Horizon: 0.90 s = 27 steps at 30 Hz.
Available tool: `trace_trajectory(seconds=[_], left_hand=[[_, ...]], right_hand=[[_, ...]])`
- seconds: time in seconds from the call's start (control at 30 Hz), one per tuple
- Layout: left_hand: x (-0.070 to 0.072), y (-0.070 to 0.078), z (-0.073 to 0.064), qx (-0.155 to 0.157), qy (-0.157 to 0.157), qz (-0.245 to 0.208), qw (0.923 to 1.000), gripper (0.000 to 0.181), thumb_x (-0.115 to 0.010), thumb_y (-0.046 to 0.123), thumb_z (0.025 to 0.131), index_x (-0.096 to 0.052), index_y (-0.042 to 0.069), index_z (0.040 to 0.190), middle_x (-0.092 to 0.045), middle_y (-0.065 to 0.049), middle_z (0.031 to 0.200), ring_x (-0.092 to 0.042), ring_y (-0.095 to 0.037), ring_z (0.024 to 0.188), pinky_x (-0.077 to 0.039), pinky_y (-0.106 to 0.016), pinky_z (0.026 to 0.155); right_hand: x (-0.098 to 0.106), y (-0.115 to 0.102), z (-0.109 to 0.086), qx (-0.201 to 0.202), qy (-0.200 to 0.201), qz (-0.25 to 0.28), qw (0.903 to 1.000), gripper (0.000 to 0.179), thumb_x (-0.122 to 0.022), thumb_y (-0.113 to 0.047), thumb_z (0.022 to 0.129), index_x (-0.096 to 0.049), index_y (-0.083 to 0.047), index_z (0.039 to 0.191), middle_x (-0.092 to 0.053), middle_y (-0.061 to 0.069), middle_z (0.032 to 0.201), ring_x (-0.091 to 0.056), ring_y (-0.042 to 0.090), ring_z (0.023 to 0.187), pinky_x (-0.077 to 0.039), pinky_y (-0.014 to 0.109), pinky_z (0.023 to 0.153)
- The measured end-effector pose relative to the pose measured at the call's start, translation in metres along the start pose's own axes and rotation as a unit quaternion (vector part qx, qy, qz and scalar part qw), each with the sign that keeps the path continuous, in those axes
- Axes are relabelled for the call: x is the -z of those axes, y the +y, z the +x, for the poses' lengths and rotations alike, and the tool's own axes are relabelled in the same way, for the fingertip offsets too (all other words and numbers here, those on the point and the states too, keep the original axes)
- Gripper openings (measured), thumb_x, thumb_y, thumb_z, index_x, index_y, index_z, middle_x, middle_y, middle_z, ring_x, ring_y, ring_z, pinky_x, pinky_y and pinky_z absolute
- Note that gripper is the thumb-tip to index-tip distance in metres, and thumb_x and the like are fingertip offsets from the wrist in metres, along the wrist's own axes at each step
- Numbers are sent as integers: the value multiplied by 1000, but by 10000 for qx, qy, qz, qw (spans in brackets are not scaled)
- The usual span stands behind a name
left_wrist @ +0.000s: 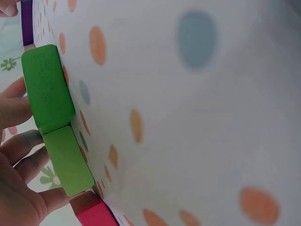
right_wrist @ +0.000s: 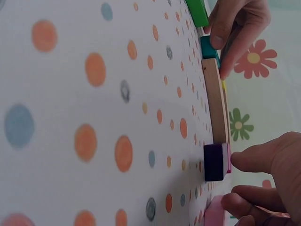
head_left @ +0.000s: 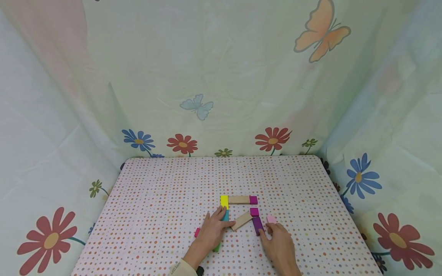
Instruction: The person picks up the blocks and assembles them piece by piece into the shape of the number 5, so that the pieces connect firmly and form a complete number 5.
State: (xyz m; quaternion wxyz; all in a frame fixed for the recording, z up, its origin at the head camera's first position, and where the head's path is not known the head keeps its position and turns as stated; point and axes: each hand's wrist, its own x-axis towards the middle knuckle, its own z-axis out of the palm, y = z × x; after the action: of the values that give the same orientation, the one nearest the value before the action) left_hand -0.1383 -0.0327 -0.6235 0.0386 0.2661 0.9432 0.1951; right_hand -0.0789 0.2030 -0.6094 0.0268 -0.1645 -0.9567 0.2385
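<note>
Purple block (head_left: pixel 257 225) is what I'm looking at: it's lying on the dotted cloth (head_left: pixel 165 184) just ahead of the right hand (head_left: pixel 280 242), between the two hands but way closer to that one. Its long axis runs mostly away from the person, with the far end leaning a bit toward the left hand's side. The near end sits right at the right thumb, which looks like it's touching it. That hand is relaxed, thumb and fingers apart, not clamped on anything. Its fingertips are right by a pale pink block (head_left: pixel 271 219); can't tell if they're actually touching.

A magenta cube (head_left: pixel 254 212) sits at the purple one's far end. From there a wooden block (head_left: pixel 242 221) slants back toward the left hand (head_left: pixel 210 229), whose thumb sticks out to its near end. Left hand's spread too, fingers fairly straight over a row of blocks: yellow block (head_left: pixel 224 200) past the fingertips, blue block (head_left: pixel 225 215) beside them, green block (head_left: pixel 216 248) by the palm. Left wrist view also gets a light green block (left_wrist: pixel 70 160) beside that hand, with a reddish-pink block (left_wrist: pixel 98 214) next to it. Beyond both hands, a second wooden block (head_left: pixel 239 199) lies crosswise.
</note>
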Motion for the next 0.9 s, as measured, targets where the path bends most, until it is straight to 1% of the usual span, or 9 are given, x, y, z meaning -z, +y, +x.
trace_trajectory(seconds=[0.13, 0.23, 0.33, 0.4, 0.47, 0.53, 0.63, 0.73, 0.9], left_hand=[[0, 0, 0, 7, 2, -37, 10000, 39, -65, 12, 103, -75, 38, 131, -48, -12, 166, -43, -34, 156, -46, -73, 111], [0, 0, 0, 22, -8, -55, 10000, 39, -64, 12, 104, -75, 38, 131, -48, -12, 166, -43, -34, 157, -46, -72, 111], [1, 0, 0, 30, -17, -61, 10000, 39, -64, 13, 104, -75, 38, 132, -47, -12, 167, -42, -33, 157, -46, -72, 112], [1, 0, 0, 30, -21, -48, 10000, 39, -64, 13, 104, -75, 38, 132, -47, -11, 167, -42, -34, 157, -46, -72, 112], [1, 0, 0, 30, -15, -35, 10000, 39, -64, 13, 104, -75, 38, 131, -47, -12, 166, -42, -34, 157, -46, -72, 112], [2, 0, 0, 33, -18, -24, 10000, 39, -64, 13, 104, -75, 38, 131, -48, -12, 166, -42, -33, 157, -46, -72, 111], [2, 1, -1, 53, -40, -15, 10000, 38, -64, 14, 104, -75, 38, 132, -47, -11, 167, -42, -33, 157, -46, -72, 112], [3, 1, -1, 67, -63, -26, 10000, 38, -64, 14, 104, -74, 38, 132, -47, -11, 167, -42, -33, 157, -46, -72, 112], [4, 2, -1, 57, -52, -66, 9999, 38, -63, 14, 104, -75, 38, 132, -47, -12, 167, -42, -34, 157, -45, -73, 112]], right_hand=[[3, 6, 2, 154, 228, 82, 9996, 36, -81, -26, 92, -74, 0, 116, -67, 6, 93, -59, 18, 79, -54, 38, 73], [6, 10, 5, 227, 295, 151, 9992, 38, -80, -25, 93, -73, 1, 120, -69, 10, 99, -63, 20, 83, -57, 42, 76], [9, 12, 7, 242, 272, 142, 9992, 41, -80, -25, 94, -71, 1, 125, -69, 16, 112, -67, 29, 96, -59, 48, 86], [10, 13, 9, 226, 229, 149, 9994, 43, -79, -24, 94, -70, 0, 128, -66, 20, 124, -67, 36, 110, -57, 53, 97], [10, 14, 10, 196, 125, 120, 9997, 45, -79, -23, 95, -68, 0, 133, -61, 23, 134, -62, 41, 124, -53, 57, 107], [10, 14, 11, 169, 2, 91, 9998, 49, -78, -22, 95, -65, -1, 136, -58, 24, 141, -58, 44, 131, -49, 59, 112], [9, 16, 13, 144, -231, 47, 9996, 55, -78, -22, 95, -60, 0, 143, -54, 25, 146, -54, 46, 137, -47, 58, 116], [8, 20, 16, 184, -390, 122, 9990, 61, -77, -21, 96, -55, 1, 148, -52, 27, 150, -50, 47, 141, -44, 59, 118], [7, 28, 22, 355, -521, 271, 9976, 65, -77, -21, 95, -52, 3, 150, -50, 28, 152, -48, 49, 143, -43, 62, 119]])
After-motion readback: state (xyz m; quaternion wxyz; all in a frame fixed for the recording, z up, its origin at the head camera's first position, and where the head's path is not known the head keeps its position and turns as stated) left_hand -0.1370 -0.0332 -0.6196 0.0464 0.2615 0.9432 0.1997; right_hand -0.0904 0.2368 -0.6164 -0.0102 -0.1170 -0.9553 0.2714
